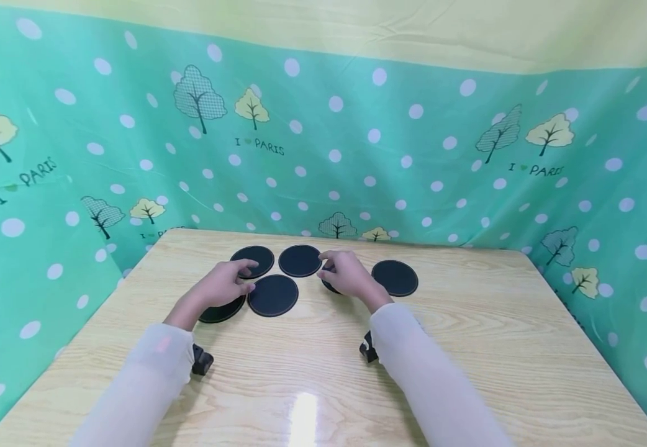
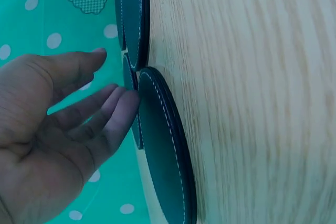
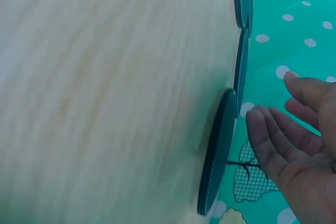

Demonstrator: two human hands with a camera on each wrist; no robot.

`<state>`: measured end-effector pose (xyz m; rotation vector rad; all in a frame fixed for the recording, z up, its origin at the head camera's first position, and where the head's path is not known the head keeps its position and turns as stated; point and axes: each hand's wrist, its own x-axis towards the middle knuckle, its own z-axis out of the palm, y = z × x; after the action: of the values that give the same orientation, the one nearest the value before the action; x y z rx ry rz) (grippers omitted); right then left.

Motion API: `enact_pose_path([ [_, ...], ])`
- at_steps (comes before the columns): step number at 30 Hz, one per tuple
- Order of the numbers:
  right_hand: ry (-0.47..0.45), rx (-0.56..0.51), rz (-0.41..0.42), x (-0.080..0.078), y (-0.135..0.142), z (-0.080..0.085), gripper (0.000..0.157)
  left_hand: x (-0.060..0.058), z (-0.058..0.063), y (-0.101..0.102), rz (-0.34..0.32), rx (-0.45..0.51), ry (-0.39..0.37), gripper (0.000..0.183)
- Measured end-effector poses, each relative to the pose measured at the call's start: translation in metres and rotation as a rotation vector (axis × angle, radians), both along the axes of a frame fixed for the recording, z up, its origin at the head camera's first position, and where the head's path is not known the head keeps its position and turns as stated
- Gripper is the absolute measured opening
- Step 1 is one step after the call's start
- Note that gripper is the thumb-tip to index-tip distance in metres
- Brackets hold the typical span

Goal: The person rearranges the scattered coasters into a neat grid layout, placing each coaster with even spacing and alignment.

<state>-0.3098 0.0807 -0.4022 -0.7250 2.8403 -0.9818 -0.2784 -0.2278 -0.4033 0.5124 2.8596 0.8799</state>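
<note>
Several round black coasters with stitched rims lie flat on the wooden table. My left hand [image 1: 224,284] hovers over the near-left coaster [image 1: 221,311], which it partly hides. Beside its fingertips are the front-middle coaster [image 1: 273,295] and the back-left coaster [image 1: 259,258]. In the left wrist view its thumb and fingers [image 2: 100,119] are apart, holding nothing; whether a fingertip touches a coaster [image 2: 163,145] I cannot tell. My right hand [image 1: 348,273], fingers loosely bent and holding nothing, is over a mostly hidden coaster [image 1: 329,285]. In the right wrist view, a coaster [image 3: 218,153] stands apart from its fingertips.
Another coaster [image 1: 300,260] lies at the back between the hands, and one more [image 1: 395,277] lies right of the right hand. The pale wooden table [image 1: 497,347] ends at a green dotted curtain [image 1: 413,155]. Black wrist devices [image 1: 202,360] hang below both sleeves.
</note>
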Motion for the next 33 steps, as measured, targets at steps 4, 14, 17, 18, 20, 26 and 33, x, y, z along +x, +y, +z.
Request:
enact_pose_path([
  [4, -0.07, -0.057, -0.004, 0.001, -0.008, -0.005, 0.04, -0.001, -0.001, 0.002, 0.045, 0.099, -0.082, 0.053],
  [14, -0.31, -0.281, -0.056, 0.006, -0.028, -0.015, 0.034, -0.002, 0.0, 0.008, 0.116, 0.181, -0.183, 0.05],
  [17, -0.385, -0.359, -0.077, 0.008, -0.033, -0.017, 0.034, -0.001, 0.001, 0.011, 0.119, 0.166, -0.188, 0.05],
  [18, -0.403, -0.382, -0.082, 0.009, -0.034, -0.018, 0.034, -0.001, 0.002, 0.012, 0.126, 0.164, -0.19, 0.049],
  [20, -0.436, -0.418, -0.089, 0.011, -0.038, -0.018, 0.033, -0.002, 0.002, 0.013, 0.136, 0.161, -0.191, 0.048],
  [26, -0.496, -0.496, -0.104, 0.016, -0.046, -0.016, 0.032, -0.002, 0.001, 0.015, 0.162, 0.173, -0.196, 0.046],
  [33, -0.552, -0.535, -0.177, 0.019, -0.051, -0.012, 0.03, 0.0, 0.002, 0.018, 0.176, 0.213, -0.217, 0.044],
])
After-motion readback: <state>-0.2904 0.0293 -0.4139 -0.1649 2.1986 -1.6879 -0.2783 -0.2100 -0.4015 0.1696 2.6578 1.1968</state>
